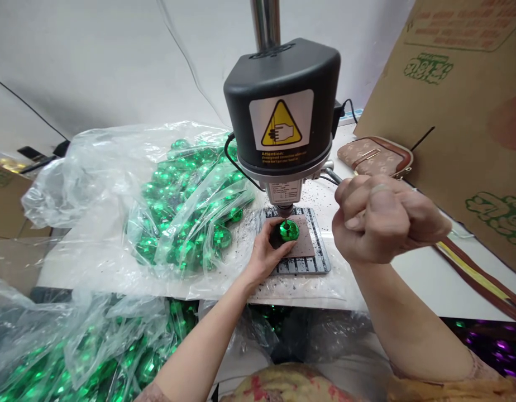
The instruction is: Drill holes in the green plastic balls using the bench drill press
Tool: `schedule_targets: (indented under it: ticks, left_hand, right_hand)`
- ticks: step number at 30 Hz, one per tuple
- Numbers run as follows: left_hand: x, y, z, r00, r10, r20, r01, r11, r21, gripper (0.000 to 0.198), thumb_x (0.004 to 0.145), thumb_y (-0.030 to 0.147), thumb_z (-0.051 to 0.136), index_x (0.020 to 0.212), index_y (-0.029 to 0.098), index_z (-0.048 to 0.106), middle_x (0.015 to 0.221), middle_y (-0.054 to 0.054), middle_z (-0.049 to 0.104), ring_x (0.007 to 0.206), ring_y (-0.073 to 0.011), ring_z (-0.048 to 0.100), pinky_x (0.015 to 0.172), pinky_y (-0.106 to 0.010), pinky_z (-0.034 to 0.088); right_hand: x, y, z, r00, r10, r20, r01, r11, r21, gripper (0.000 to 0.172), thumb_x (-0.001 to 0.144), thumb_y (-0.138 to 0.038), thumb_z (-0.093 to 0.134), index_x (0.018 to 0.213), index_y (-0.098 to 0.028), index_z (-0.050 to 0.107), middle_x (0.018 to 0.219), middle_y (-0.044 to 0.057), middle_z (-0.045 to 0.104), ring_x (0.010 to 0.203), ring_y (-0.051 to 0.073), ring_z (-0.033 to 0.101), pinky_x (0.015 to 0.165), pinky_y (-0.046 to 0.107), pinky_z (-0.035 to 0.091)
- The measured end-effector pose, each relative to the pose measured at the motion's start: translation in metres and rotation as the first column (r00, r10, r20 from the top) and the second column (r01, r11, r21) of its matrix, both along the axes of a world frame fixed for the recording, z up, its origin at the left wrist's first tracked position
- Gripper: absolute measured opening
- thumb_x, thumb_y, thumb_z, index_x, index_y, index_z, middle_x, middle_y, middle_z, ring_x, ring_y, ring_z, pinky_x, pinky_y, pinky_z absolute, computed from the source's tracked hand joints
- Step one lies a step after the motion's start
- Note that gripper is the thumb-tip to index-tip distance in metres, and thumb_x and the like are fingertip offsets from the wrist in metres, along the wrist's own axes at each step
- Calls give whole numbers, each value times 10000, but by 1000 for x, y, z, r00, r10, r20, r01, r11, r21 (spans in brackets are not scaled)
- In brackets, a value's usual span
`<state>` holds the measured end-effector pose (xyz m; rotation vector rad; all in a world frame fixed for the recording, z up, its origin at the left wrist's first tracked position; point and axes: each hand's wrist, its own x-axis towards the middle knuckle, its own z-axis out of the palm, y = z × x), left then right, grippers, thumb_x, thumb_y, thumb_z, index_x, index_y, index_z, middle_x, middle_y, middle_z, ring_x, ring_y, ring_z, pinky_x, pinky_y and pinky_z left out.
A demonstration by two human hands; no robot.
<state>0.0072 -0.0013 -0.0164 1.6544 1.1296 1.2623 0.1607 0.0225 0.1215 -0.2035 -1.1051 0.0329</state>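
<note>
The two hands are apart, each closed on something different. The left hand [267, 248] pinches a shiny green mirror-faceted ball [290, 231] between the thumb on its near side and the fingers on its far left side, while the right hand [377, 220] makes a fist around the outer end of a slim metal lever [333, 175], whose grip is hidden inside the fist. The ball sits directly beneath the chuck [285, 210] of a black-housed bench drill press [241, 95], which bears a yellow triangular hand-warning label [282, 120]; a thin bit reaches the top of the ball, though how deep it goes cannot be told. Under the ball lies a flat pinkish-brown square board [308, 247], set on a grey slotted metal base plate [324, 263]. Dark shavings speckle the plate and the white counter [80, 262] around it. Left of the drill press, a heap of green faceted balls [178, 190] lies partly covered by clear crinkled plastic [94, 151], and more green balls in plastic [128, 357] fill the area below the counter's front edge. Right of the drill press rests a beige-and-brown patterned zip pouch [373, 156], beside a large printed brown cardboard box [459, 123].
</note>
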Motion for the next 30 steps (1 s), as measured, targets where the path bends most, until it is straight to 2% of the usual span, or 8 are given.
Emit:
schedule_targets:
  ticks: [10,17,19,23,26,27,28,30]
  left_hand:
    - [0,0,1,1000,13,-7,-13,1000,-5,507,812,296,793,1248,220,547,1212,-72,630,1138,-233,610,1012,-371,473]
    - [0,-1,1,1000,18,-16,-18,1000,3,494,809,291,792,1236,217,555,1191,-71,636,1114,-228,619,993,-374,487]
    - [1,0,1,999,25,-20,-25,1000,0,504,799,285,798,1235,215,556,1193,-72,640,1120,-229,624,999,-379,491]
    - [5,-3,8,993,105,-57,-105,994,14,482,798,269,786,1226,212,572,1174,-79,662,1096,-229,650,971,-385,521]
    - [7,-21,18,955,264,-135,-245,959,139,407,808,259,763,1173,212,591,1101,-74,669,1027,-219,666,897,-367,547]
    - [6,-31,21,944,287,-159,-252,945,210,398,811,261,758,1168,213,588,1078,-72,664,1007,-215,666,870,-355,552]
    - [4,-44,22,942,281,-184,-220,930,296,404,816,271,751,1177,212,580,1066,-74,658,990,-212,665,842,-340,556]
    - [-2,-74,19,942,182,-282,-30,881,471,436,837,321,726,1222,202,561,1084,-98,651,968,-209,663,796,-317,559]
  right_hand:
    - [2,2,-2,999,15,51,-18,998,66,405,830,-26,510,635,-187,194,506,-83,241,414,23,249,432,225,267]
    - [3,-1,-10,997,19,76,-22,999,31,431,818,-49,535,608,-183,183,517,-75,290,427,23,279,430,245,284]
    - [0,-3,-1,1000,15,1,-15,1000,-21,442,839,-80,556,610,-186,193,500,-77,286,414,29,291,426,247,285]
    - [-5,-2,35,994,-16,-104,-7,976,-219,436,872,-116,562,530,-206,307,438,-73,294,386,54,312,414,281,272]
    - [-5,0,54,997,19,-74,-38,962,-270,438,873,-129,585,523,-216,338,430,-71,323,391,64,317,410,288,261]
    - [-4,1,57,998,31,-63,-47,961,-273,437,875,-129,586,525,-217,340,432,-70,328,393,65,314,409,287,259]
    - [-3,2,58,997,44,-57,-57,961,-272,432,878,-126,584,530,-218,344,435,-70,333,394,66,311,407,287,258]
    - [-3,2,57,996,63,-57,-76,960,-269,416,884,-129,580,542,-220,363,445,-68,345,395,71,308,404,289,259]
